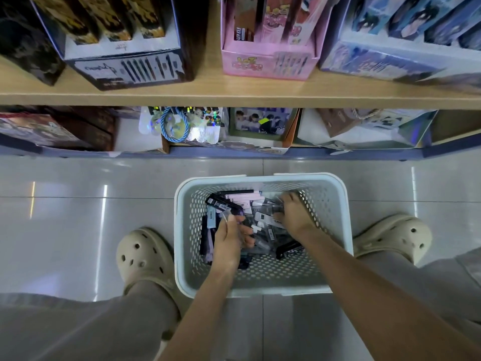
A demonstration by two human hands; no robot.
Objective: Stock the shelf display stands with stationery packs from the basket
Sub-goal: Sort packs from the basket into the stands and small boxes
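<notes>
Head view, the only one. Both hands are down inside the pale blue perforated plastic basket, which sits on the grey tiled floor between the person's feet.

The left hand has its fingers curled round a few slim, dark and clear stationery packs, thumb on top: grasping. The right hand lies palm down, just right of the left and further forward, fingers tucked into the pile. Can't tell if it is gripping or only raking.

The remaining packs are heaped under and ahead of both hands. Long axes are mixed, mostly pointing away toward the wooden shelf.

The pink cardboard display stand is straight ahead and above both hands, the black cardboard display stand ahead-left. The lift likely goes up and forward, and the left hand looks loaded first.
</notes>
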